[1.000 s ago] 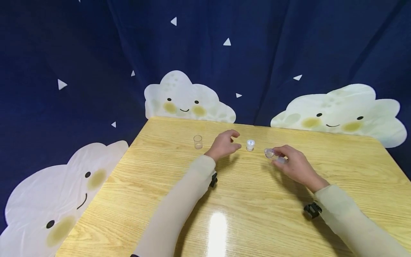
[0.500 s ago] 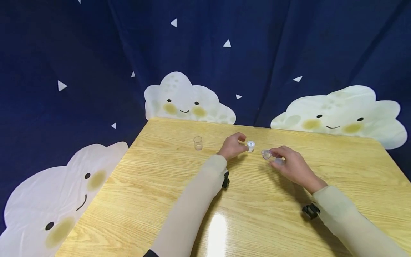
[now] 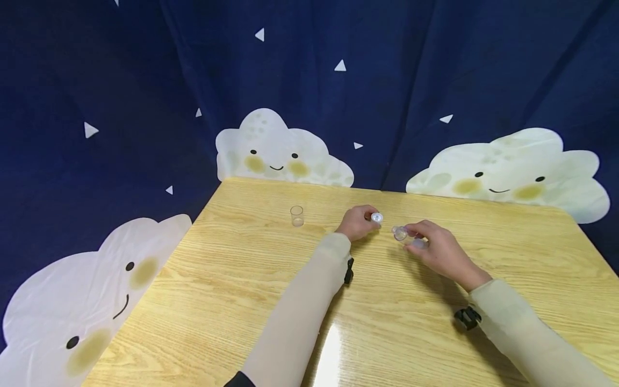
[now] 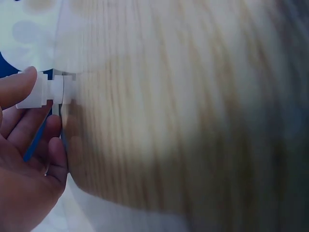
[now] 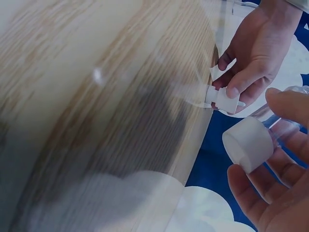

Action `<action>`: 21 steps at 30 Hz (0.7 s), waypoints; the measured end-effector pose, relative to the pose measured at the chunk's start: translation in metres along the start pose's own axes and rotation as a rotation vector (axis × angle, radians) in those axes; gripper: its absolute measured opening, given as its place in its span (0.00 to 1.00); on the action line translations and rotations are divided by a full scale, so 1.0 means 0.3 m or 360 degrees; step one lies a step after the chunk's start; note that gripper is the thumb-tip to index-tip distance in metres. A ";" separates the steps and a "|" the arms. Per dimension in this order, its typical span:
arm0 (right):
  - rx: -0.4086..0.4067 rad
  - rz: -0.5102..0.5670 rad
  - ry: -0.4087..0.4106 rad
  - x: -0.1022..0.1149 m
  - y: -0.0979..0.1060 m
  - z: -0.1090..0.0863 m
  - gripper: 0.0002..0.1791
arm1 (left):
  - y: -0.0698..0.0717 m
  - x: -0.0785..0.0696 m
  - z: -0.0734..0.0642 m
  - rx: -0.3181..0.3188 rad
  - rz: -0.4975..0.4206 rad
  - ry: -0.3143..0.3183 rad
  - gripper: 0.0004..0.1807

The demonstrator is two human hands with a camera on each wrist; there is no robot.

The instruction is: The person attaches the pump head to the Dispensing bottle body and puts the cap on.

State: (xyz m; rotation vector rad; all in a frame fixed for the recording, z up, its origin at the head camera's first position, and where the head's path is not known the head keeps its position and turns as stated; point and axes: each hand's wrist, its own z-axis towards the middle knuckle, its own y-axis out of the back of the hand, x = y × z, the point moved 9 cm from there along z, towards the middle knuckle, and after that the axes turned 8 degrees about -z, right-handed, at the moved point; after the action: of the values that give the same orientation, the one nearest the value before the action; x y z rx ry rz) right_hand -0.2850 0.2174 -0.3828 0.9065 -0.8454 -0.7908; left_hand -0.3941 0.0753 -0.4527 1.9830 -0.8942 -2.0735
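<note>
My left hand (image 3: 357, 222) pinches a small white stepped plastic piece (image 3: 376, 217) between thumb and fingers. Seen from the left wrist, that piece (image 4: 34, 92) has a wide part and a narrower neck, and its end is at or very near the tabletop. To the right, my right hand (image 3: 442, 248) holds a clear bottle-like container (image 3: 400, 233) tilted on its side above the table. The right wrist view shows a white cap-like part (image 5: 248, 144) on one end of it, facing the table. Its far end is partly hidden by the thumb.
A clear open-topped cup (image 3: 297, 216) stands upright on the wooden table (image 3: 232, 269), left of both hands. Behind the far edge hangs a dark blue curtain (image 3: 300, 64) with clouds and white triangles.
My left hand has moved right and taken hold of the white piece, which now looks tilted. My right hand has shifted slightly left with the container.
</note>
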 end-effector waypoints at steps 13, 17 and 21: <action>-0.0031 -0.0003 0.0019 -0.006 -0.003 -0.003 0.18 | 0.003 0.003 -0.003 -0.0002 0.0040 0.0020 0.15; -0.0012 -0.0005 0.0000 -0.012 -0.004 -0.008 0.18 | 0.000 0.005 -0.005 -0.0007 -0.0005 0.0038 0.15; 0.0001 -0.0010 -0.0013 -0.017 -0.005 -0.013 0.18 | -0.004 0.007 -0.007 -0.0001 -0.0027 0.0056 0.16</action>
State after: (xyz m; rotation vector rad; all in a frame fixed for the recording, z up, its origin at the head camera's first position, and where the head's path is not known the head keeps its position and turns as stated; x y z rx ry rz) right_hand -0.2843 0.2223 -0.3869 0.9073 -0.8503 -0.8006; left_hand -0.3920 0.0745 -0.4551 2.0269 -0.8728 -2.0412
